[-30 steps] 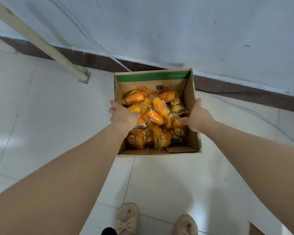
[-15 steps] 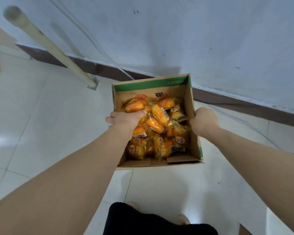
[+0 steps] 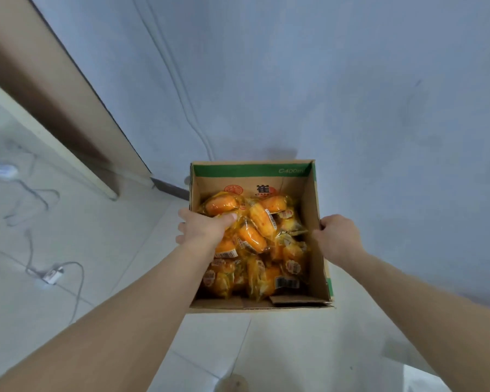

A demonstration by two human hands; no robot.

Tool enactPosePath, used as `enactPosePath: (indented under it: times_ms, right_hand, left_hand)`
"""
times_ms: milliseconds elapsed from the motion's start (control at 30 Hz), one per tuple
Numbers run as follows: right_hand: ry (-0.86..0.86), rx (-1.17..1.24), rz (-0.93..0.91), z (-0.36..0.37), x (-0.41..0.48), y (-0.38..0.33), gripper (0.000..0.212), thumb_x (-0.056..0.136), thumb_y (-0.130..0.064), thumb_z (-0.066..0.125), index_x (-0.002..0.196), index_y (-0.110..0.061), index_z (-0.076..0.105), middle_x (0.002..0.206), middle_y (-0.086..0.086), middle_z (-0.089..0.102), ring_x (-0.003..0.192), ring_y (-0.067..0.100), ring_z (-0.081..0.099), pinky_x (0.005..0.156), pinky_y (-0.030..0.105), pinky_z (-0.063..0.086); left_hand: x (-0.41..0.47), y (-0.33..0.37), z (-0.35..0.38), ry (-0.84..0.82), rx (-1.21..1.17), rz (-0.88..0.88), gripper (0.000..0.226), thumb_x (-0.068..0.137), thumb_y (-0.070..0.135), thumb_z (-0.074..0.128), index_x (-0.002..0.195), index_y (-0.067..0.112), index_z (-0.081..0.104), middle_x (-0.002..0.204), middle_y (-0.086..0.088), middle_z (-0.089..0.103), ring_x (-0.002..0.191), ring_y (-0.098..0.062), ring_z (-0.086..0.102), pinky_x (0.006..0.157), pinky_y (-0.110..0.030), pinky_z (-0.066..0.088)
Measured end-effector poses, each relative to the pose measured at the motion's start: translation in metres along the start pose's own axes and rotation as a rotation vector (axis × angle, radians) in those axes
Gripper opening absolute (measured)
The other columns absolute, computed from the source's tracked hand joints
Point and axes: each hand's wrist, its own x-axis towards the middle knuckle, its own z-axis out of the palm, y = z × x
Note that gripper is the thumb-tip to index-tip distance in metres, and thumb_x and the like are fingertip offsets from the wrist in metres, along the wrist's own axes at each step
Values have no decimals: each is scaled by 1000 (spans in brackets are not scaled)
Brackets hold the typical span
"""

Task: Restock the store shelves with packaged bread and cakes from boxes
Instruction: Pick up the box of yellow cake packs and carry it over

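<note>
Left grip (image 3: 203, 229) and right grip (image 3: 338, 236) both clasp the box (image 3: 252, 170) walls. Cable (image 3: 82, 278) on floor (image 3: 119, 250) to my left. Some bread packs (image 3: 255, 239) sit hidden under my left grip.

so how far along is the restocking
Barely started. Done: the cardboard box is open and heaped with packaged cakes. In hand: the left hand and right hand each grip a side wall of it. Left: no shelf is in view, so carrying it over and all the shelving remain.

White cable (image 3: 82, 278) on tiled floor (image 3: 111, 250)
</note>
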Motion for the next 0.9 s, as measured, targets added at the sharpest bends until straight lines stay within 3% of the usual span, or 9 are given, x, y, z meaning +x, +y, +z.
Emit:
enactPosePath:
  times_ms: [100,233,433,600,767,900]
  right_hand:
    - [52,10,-44,-42,-36,-41,18,86,-10,51,69,-7,55,65,6,52,57,17,46,43,21,27]
    - [83,25,-144,-83,-85,-95,18,90,-15,53,75,-7,57,66,5,53,56,14,47,44,21,29]
    - [77,22,-304,-108,-163,-171,52,77,-58,66,62,-13,45,60,1,49,53,13,47,44,24,32]
    - [-9,0,-494,-104,-240,-224,62,71,-71,59,57,-15,36,57,-1,42,52,12,43,45,23,28]
    - [-119,-74,-687,-70,-317,-274,60,71,-74,56,60,-17,38,59,-3,44,53,10,45,44,21,28]
    - [-240,-184,-866,-20,-388,-317,63,67,-78,55,63,-16,43,65,-1,52,59,13,53,47,22,38]
  left_hand:
    - [-34,28,-62,22,-46,53,105,63,49,81,142,18,19,145,-14,35,132,-38,35,106,-53,37]
    - [-72,50,-141,96,-159,84,106,62,48,82,142,20,19,145,-12,35,131,-37,37,105,-53,39]
    - [-129,38,-245,286,-288,75,102,65,46,81,142,19,19,144,-14,35,130,-37,39,105,-51,40]
    - [-164,-11,-324,428,-374,20,102,65,46,80,141,16,19,144,-16,36,130,-38,38,105,-52,40]
    - [-197,-88,-394,572,-480,-104,103,61,49,82,138,12,24,141,-16,40,129,-37,40,104,-50,40]
    - [-227,-170,-457,671,-572,-248,99,59,51,82,133,14,27,137,-14,43,126,-35,43,103,-50,41]
